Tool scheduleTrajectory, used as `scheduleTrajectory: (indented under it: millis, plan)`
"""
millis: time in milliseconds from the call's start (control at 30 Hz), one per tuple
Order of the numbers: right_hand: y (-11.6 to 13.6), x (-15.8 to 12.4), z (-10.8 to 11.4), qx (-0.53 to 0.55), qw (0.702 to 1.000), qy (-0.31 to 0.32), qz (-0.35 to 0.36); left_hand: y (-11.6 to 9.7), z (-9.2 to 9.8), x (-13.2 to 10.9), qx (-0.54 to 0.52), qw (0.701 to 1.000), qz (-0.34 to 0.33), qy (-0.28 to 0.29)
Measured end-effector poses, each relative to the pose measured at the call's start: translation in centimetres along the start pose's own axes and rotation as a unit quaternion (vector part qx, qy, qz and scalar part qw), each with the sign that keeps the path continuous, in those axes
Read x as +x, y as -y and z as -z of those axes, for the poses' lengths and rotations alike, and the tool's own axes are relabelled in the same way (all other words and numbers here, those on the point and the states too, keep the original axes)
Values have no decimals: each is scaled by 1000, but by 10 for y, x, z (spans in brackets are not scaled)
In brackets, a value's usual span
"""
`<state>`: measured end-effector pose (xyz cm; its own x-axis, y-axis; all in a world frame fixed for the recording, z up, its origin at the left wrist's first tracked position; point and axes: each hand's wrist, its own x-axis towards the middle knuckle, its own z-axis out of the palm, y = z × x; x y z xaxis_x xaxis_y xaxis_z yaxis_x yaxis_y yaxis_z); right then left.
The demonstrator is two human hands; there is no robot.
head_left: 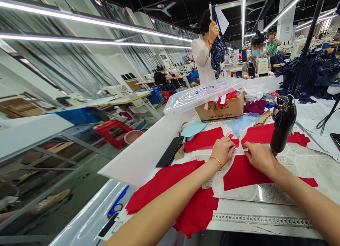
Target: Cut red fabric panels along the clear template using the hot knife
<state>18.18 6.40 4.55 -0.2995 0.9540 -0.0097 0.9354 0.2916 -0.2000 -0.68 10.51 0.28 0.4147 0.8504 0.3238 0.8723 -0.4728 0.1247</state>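
My left hand [224, 149] lies over the inner end of a flat red fabric piece [202, 139], fingers bent and drawn together on its edge. A gold bangle circles that wrist. Opposite it, my right hand [259, 156] has its fingers closed, fingertips at the edge of another red fabric piece [257, 133]; whatever is between them is too small to make out. Under the right hand and wrist lies a third red cut piece [243, 173]. A stack of red fabric [167, 178] spreads beside my left forearm and hangs over the table's front edge.
A dark bottle-shaped device [283, 127] hangs on a pole close to my right hand. Behind the fabric stand a cardboard box [221, 110] and a clear plastic lid [202, 93]. A black tablet-like slab [170, 152] lies left. A measuring tape [262, 219] runs along the front edge. Co-workers are beyond.
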Motion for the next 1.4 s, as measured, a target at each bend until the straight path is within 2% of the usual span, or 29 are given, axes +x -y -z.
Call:
scheduleTrajectory:
  millis: [167, 267, 333, 433, 533, 633, 767, 833, 967, 1067, 1267, 1400]
  plan:
    - [9, 13, -4, 11, 999, -30, 16, -17, 7, -9, -9, 999, -34, -22]
    - [12, 3, -2, 12, 999, -43, 22, -20, 14, -18, 14, 998, -48, -32]
    - [9, -12, -1, 7, 998, -57, 32, -13, 19, -24, 42, 997, -49, -35]
    - [-6, -41, -7, -36, 993, -89, 74, 9, 26, -32, 84, 995, -48, -34]
    - [-32, -69, -19, -85, 982, -122, 116, 29, 33, -46, 112, 991, -62, -37]
    - [-64, -90, -30, -109, 968, -188, 130, 35, 37, -66, 128, 986, -94, -49]
    - [-102, -109, -39, -142, 931, -293, 164, 19, 41, -93, 138, 978, -141, -63]
    - [-116, -117, -41, -155, 921, -319, 163, 7, 41, -101, 147, 972, -164, -76]
    - [-134, -130, -43, -144, 931, -314, 118, -13, 38, -105, 152, 962, -198, -106]
    - [-142, -135, -44, -135, 937, -310, 91, -23, 34, -104, 141, 962, -206, -107]
    - [-149, -139, -46, -130, 935, -322, 69, -30, 28, -102, 121, 966, -205, -101]
    - [-151, -141, -44, -125, 932, -331, 79, -32, 26, -101, 118, 966, -206, -103]
